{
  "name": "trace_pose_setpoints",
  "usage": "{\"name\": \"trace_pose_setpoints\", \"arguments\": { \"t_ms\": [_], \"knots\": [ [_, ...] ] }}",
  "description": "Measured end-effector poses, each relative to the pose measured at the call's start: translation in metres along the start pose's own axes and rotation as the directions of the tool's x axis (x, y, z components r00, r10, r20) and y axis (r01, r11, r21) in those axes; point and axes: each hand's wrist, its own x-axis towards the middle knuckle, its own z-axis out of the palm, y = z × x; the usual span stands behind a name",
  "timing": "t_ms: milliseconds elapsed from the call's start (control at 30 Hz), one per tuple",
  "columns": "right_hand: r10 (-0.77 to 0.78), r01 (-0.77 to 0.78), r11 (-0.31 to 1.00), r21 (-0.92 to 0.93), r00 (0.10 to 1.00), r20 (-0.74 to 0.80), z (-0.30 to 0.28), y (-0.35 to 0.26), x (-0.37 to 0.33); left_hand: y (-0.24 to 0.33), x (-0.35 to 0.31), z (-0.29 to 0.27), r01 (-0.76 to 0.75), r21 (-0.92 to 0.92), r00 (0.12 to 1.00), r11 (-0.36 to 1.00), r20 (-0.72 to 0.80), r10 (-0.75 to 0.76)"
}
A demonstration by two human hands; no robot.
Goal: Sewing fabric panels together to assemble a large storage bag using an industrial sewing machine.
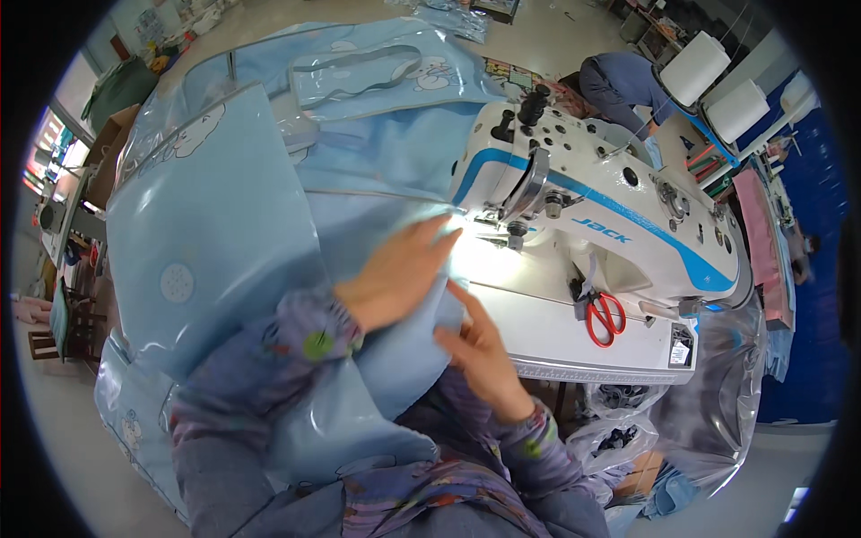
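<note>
A glossy light-blue plastic-coated sheet (224,215) with cartoon prints spreads over the left of the machine bed and hangs onto my lap. My left hand (399,276), slightly blurred, lies flat on the sheet with fingers stretched toward the lit needle area. Lower and to the right, my right hand (489,359) holds the sheet's near edge between thumb and fingers, below the presser foot. The white-and-blue sewing machine (596,211) stands just right of both hands. Its needle tip is lost in the bright lamp glare.
Red-handled scissors (606,319) lie on the machine bed (574,345). White thread cones (695,69) stand at the upper right. Plastic bags of dark scraps (619,421) hang below the bed. Beyond the machine, another person (619,85) bends over. More blue sheeting (395,81) covers the far side.
</note>
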Motion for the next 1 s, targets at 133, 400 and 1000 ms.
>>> {"name": "trace_pose_setpoints", "arguments": {
  "t_ms": [133,400,1000],
  "knots": [
    [-0.104,0.145,0.965,-0.219,0.977,0.187,0.033,0.047,-0.046,0.009,-0.095,-0.052,0.29,-0.019,0.909,0.957,0.318,-0.269],
    [0.048,0.046,0.87,-0.491,0.983,0.176,0.03,0.087,-0.084,-0.014,-0.314,-0.154,0.705,0.506,0.577,0.497,-0.001,-0.817],
    [-0.184,0.219,0.88,-0.42,0.975,0.123,-0.024,0.035,-0.07,-0.057,-0.207,-0.096,0.381,0.206,0.924,0.902,-0.118,-0.363]
  ]
}}
